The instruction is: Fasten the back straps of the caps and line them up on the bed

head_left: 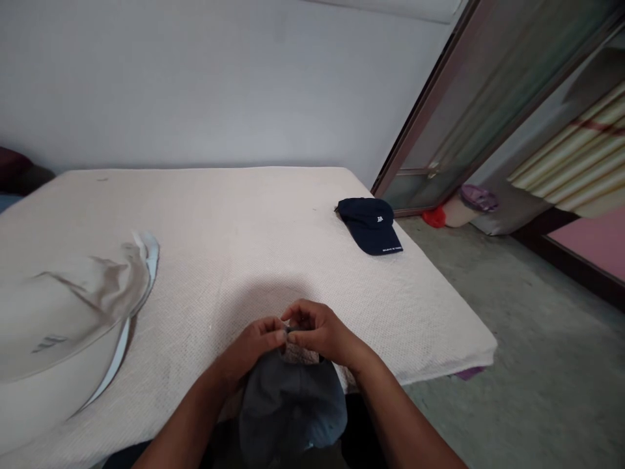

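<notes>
A dark grey cap (293,404) hangs at the bottom centre, over the near edge of the covered surface, its strap opening facing up. My left hand (258,342) pinches the strap end from the left, thumb and fingers together. From the right, my right hand (325,329) grips the same strap, its fingertips close to those of my left hand. The strap's fastening is mostly hidden by my fingers. A navy cap (366,221) with small white marks lies near the right edge. At the left rests a large pale beige hat (63,326) with a wide brim and folded fabric.
A whitish textured cover (219,215) spreads over the bed-like surface up to the wall. On the right are a framed door (439,117), grey floor (469,280), red and purple items in the corner, and a striped curtain (576,156). Dark items sit at the far left.
</notes>
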Available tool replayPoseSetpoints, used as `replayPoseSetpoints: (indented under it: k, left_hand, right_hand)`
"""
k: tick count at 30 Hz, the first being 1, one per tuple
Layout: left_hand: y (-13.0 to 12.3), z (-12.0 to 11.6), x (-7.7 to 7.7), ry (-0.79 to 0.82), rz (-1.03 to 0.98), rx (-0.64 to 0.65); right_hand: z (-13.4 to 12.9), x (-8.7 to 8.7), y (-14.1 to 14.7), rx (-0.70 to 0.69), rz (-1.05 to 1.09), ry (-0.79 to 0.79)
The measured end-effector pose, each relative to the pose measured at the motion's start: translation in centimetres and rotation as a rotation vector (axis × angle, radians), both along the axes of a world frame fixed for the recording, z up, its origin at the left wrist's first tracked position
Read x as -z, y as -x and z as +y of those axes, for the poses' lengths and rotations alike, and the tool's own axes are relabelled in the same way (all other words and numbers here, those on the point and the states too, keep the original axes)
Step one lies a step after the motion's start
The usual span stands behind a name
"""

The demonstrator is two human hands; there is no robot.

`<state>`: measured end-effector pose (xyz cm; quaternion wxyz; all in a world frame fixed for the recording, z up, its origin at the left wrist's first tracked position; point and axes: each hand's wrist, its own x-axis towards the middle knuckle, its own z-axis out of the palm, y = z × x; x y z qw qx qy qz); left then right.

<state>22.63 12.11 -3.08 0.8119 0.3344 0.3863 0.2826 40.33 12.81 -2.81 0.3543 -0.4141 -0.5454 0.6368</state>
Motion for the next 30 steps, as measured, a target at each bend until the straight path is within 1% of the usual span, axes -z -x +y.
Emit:
replayPoseSetpoints:
  k: [2, 3, 4, 6, 9, 11, 13, 15, 16, 17, 19, 20, 22, 23, 24, 26, 27, 29, 30]
  left_hand:
    - [-0.1, -0.3, 0.1, 0.002, -0.026, 0.082]
    - [-0.1, -0.4, 0.1, 0.015, -0.047, 0.078]
    - [0.0, -0.4, 0.0, 0.030, -0.069, 0.040]
    - [0.5, 0.0, -0.2, 0.062, -0.109, -0.106]
    - [1.9, 1.4, -0.7, 0.170, -0.206, -0.325]
    - [2.8, 2.6, -1.1, 0.255, -0.311, -0.432]
    - [3.3, 3.3, -1.4, 0.310, -0.369, -0.503]
    - [3.2, 3.2, -1.7, 0.320, -0.345, -0.526]
    - [3.1, 2.9, -1.9, 0.320, -0.321, -0.506]
    - [2.8, 2.4, -2.0, 0.320, -0.303, -0.460]
    - [2.3, 1.3, -2.0, 0.306, -0.302, -0.309]
    - [2.0, 0.8, -2.0, 0.285, -0.308, -0.230]
    - [1.6, 0.2, -1.9, 0.215, -0.292, -0.107]
    - [1.5, 0.0, -1.9, 0.180, -0.267, -0.083]
    - [1.4, 0.0, -1.8, 0.160, -0.233, -0.086]
    - [1.5, 0.2, -1.8, 0.184, -0.156, -0.164]
    - [1.8, 0.5, -1.8, 0.214, -0.122, -0.238]
    - [2.7, 1.3, -1.6, 0.230, -0.063, -0.454]
    - [3.3, 1.8, -1.5, 0.205, -0.040, -0.575]
  right_hand:
    - [0.0, 0.0, 0.1, 0.007, 0.067, 0.052]
    - [0.0, 0.0, 0.1, 0.007, 0.104, 0.082]
    - [0.0, 0.0, 0.1, 0.000, 0.140, 0.108]
    - [0.0, -0.2, 0.0, -0.045, 0.181, 0.137]
    - [-0.2, -0.4, -0.4, -0.137, 0.131, 0.117]
    - [-0.4, -0.4, -0.7, -0.148, 0.110, 0.147]
    - [-0.4, -0.4, -1.0, -0.084, 0.174, 0.228]
    - [-0.2, -0.4, -1.1, 0.055, 0.282, 0.302]
    - [0.0, -0.4, -1.1, 0.139, 0.326, 0.320]
    - [0.2, -0.5, -1.1, 0.223, 0.353, 0.328]
    - [0.6, -0.5, -0.9, 0.356, 0.364, 0.330]
    - [0.7, -0.5, -0.8, 0.400, 0.359, 0.328]
    - [0.9, -0.4, -0.6, 0.442, 0.347, 0.323]
    - [1.0, -0.3, -0.6, 0.443, 0.342, 0.321]
    - [1.0, -0.2, -0.5, 0.439, 0.336, 0.317]
    - [0.9, -0.2, -0.6, 0.423, 0.311, 0.306]
    - [0.8, -0.3, -0.7, 0.407, 0.296, 0.295]
    - [0.6, -0.6, -1.1, 0.339, 0.264, 0.277]
    - [0.4, -0.7, -1.4, 0.284, 0.257, 0.276]
